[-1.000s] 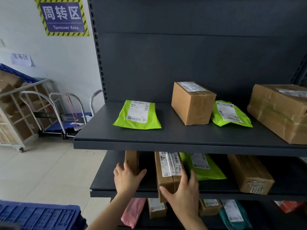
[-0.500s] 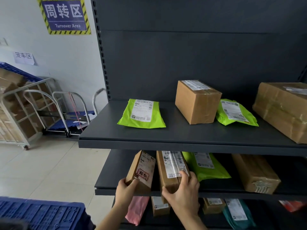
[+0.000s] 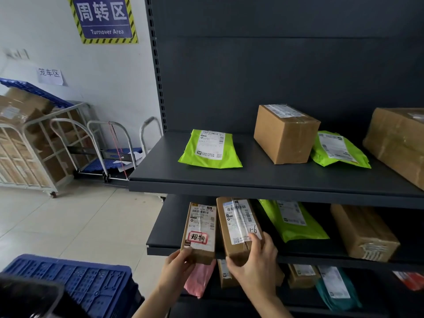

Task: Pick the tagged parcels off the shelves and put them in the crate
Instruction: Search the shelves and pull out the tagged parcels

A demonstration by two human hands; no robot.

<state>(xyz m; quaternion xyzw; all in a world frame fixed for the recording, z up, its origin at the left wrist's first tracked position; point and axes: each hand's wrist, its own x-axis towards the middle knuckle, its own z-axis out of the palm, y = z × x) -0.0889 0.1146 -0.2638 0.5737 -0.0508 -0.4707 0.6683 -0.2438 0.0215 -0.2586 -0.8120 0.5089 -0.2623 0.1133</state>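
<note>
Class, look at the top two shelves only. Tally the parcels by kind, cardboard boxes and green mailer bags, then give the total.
Cardboard boxes: 5
Green mailer bags: 3
Total: 8

Two hands and their forearms show in the lower middle of the frame: the left hand (image 3: 177, 263) left of centre, the right hand (image 3: 254, 268) just to its right. Both forearms are bare from the wrist down to the bottom edge. The fingers are slim, and the nails are too small to make out. A dark blurred shape (image 3: 27, 297) fills the lower left corner; whether it is clothing or worn gear cannot be told.
</note>
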